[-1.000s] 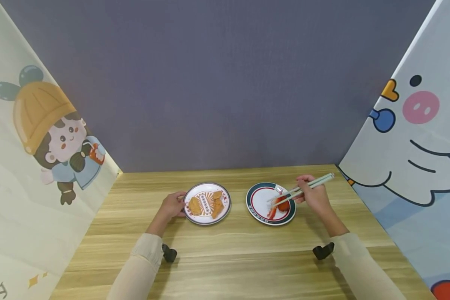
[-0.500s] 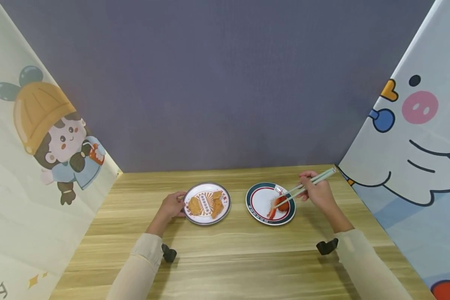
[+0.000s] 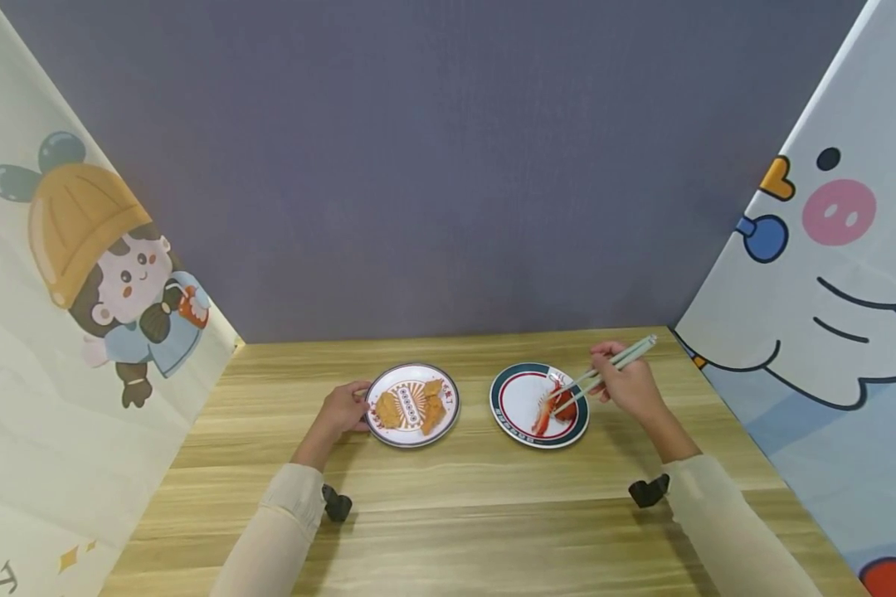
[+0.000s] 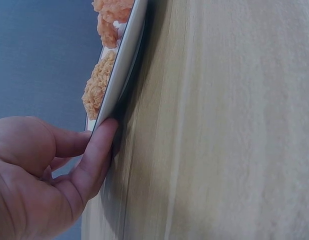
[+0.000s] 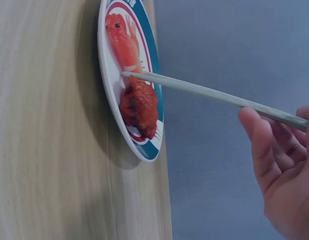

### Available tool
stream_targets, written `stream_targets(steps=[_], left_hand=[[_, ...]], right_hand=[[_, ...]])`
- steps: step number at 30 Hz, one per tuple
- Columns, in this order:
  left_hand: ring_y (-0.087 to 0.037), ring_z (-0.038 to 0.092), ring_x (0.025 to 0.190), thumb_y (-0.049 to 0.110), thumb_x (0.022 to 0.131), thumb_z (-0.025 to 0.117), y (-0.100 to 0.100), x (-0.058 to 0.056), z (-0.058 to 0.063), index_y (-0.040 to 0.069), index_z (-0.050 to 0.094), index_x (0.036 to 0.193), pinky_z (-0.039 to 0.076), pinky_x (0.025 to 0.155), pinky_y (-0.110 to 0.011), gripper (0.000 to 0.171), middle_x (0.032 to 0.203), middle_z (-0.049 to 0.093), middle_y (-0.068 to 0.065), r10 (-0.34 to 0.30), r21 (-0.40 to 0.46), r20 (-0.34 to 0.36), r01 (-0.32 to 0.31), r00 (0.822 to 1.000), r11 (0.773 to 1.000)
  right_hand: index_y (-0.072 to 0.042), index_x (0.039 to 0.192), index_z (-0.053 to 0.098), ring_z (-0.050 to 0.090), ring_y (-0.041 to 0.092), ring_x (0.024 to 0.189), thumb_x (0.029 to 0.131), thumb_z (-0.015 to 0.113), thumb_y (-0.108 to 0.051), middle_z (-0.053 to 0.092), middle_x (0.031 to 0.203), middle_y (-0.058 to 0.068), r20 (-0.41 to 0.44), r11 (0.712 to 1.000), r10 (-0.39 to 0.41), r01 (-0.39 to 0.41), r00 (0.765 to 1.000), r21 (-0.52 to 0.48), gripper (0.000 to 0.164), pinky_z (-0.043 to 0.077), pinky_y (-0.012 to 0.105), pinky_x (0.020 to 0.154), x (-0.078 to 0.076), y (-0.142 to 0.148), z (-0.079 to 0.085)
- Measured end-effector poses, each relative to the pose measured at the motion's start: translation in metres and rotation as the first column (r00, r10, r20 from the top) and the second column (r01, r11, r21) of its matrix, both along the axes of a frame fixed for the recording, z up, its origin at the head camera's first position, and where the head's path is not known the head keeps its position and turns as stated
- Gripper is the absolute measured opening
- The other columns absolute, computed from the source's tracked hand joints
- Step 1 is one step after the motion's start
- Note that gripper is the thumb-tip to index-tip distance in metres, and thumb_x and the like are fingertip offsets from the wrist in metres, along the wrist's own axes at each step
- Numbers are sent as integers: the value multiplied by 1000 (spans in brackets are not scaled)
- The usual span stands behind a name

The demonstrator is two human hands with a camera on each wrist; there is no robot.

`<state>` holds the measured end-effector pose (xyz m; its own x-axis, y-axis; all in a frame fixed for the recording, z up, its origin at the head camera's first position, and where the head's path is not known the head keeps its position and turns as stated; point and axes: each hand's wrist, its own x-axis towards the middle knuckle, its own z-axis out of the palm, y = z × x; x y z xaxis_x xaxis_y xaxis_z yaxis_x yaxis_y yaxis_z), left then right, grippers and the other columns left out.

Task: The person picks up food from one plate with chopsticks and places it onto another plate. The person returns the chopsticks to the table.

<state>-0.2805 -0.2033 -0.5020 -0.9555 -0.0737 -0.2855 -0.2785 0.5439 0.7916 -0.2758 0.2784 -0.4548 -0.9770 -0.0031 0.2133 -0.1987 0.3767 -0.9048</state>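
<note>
My left hand (image 3: 343,408) pinches the left rim of a white plate (image 4: 125,65), thumb above and fingers beneath. Pieces of fried chicken (image 3: 388,410) lie on this plate. In my right hand (image 3: 627,388) is a pair of pale green chopsticks (image 5: 204,91), their tips spread over a second plate (image 3: 518,390) with a dark green rim. That plate bears a red shrimp (image 5: 123,42) and a glazed red-brown piece of meat (image 5: 139,107). The tips are down at the place where shrimp and meat meet; whether they grip either cannot be told.
Both plates stand side by side on a wood-grain table (image 3: 448,514), a gap between them. A grey-purple panel (image 3: 448,166) rises behind. Cartoon-printed sheets (image 3: 60,373) flank the table on both sides.
The right hand shifts slightly right, then back a little to the left. The chopstick tips now stand wider apart, one nearer the meat. The left hand and both plates stay put.
</note>
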Motion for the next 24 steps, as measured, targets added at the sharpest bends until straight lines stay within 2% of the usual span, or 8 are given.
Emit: stream_targets(steps=[6,10,17,19,24], left_hand=[[-24,69,86,0,101,53,0,-1,0,8,50,149,67,66,-29,49,122,57,-23,5,11,-5,-5,1000,1000],[-25,69,87,0,101,53,0,-3,0,8,50,149,67,66,-29,49,121,57,-23,7,13,-5,-7,1000,1000],[-23,69,84,-2,100,53,1,-2,-4,9,51,149,67,66,-29,50,126,57,-25,23,26,3,-23,1000,999],[-23,69,85,-2,100,53,1,-2,-4,9,51,148,67,66,-29,50,128,57,-26,25,34,5,-25,1000,999],[-25,69,86,-3,100,52,1,-1,-4,8,50,149,67,66,-29,50,130,56,-27,17,36,-2,-17,1000,999]], right_hand=[[10,106,60,69,18,53,104,53,-18,68,83,27,29,1000,-25,25,999,19,29,62,36,45,-5,-4,-3],[8,102,62,71,18,56,104,52,-16,70,79,24,46,997,5,-8,999,82,26,65,42,52,-8,-3,-3],[10,104,61,72,16,61,104,50,-13,71,85,29,101,987,68,-82,993,135,26,67,40,60,-8,0,-1],[10,103,61,73,19,63,104,51,-11,71,86,29,104,987,85,-99,991,130,24,68,43,62,-7,-1,-2],[13,104,62,75,25,69,102,53,-8,70,91,32,115,980,146,-159,983,122,22,68,42,63,-3,-5,-2]])
